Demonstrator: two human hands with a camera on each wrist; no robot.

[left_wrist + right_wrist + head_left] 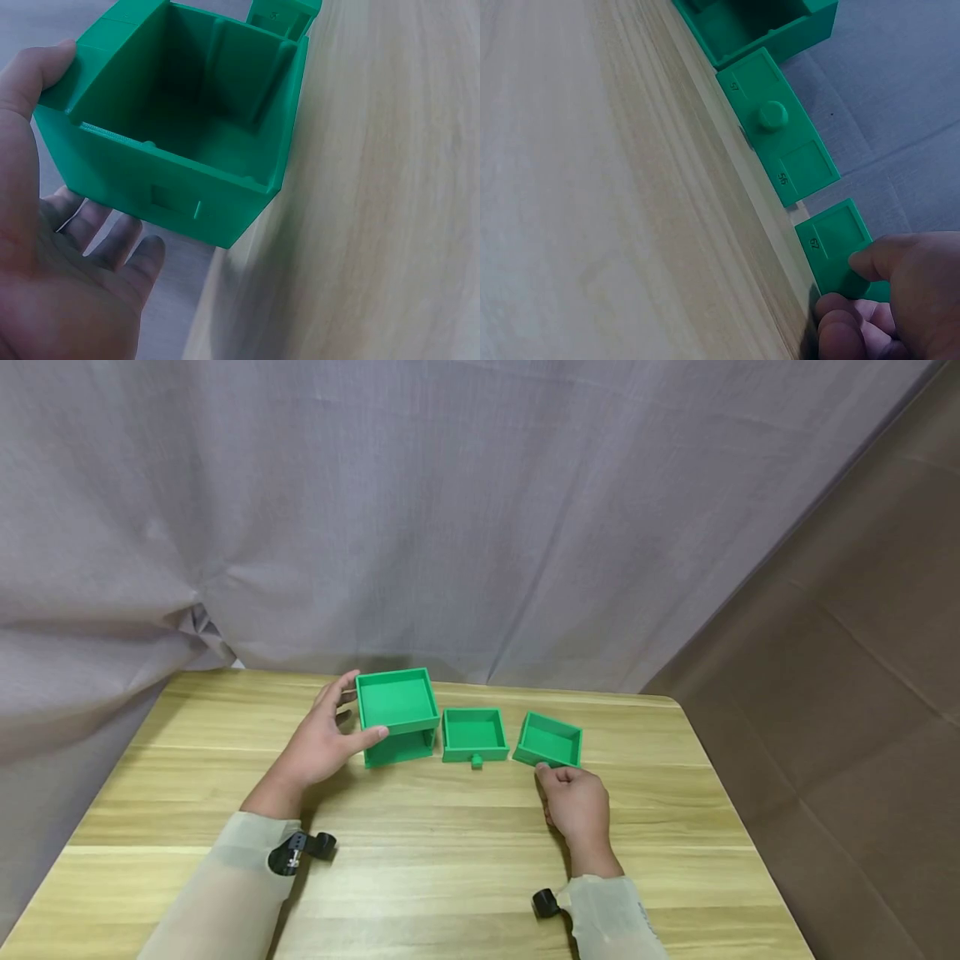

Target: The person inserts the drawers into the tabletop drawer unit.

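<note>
Left hand (318, 745) clasps the green drawer housing (397, 714) between thumb and fingers; right hand (576, 800) pinches the tilted small drawer (550, 741) on the counter (450, 843).

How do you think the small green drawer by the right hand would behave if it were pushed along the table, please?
The small drawer looks like hard plastic with thin walls, so it is probably stiff and light. Its flat bottom on the smooth wooden table suggests it would slide, not roll. The right hand pinches its front knob, a narrow hold, so the drawer might swivel.
</note>
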